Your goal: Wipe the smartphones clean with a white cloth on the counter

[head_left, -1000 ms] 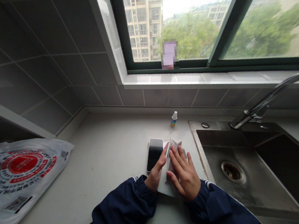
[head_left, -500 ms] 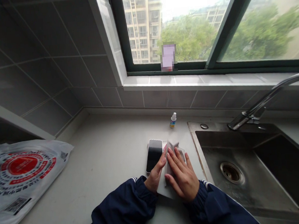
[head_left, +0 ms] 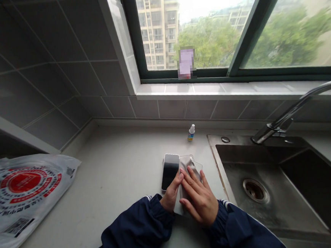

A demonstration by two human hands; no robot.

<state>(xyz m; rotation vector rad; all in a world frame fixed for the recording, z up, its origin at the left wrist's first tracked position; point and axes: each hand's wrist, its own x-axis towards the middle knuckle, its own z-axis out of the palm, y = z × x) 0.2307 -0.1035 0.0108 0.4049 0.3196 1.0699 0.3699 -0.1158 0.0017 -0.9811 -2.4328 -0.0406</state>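
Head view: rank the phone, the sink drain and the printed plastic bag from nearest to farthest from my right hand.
1. Phone, just left of the right hand.
2. Sink drain, to the right, in the steel sink.
3. Printed plastic bag, far left on the counter.

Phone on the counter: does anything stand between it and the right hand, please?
Yes. The left hand lies between them, its fingers by the lower right edge of the phone. The right hand rests on a grey cloth, which also lies beside the phone.
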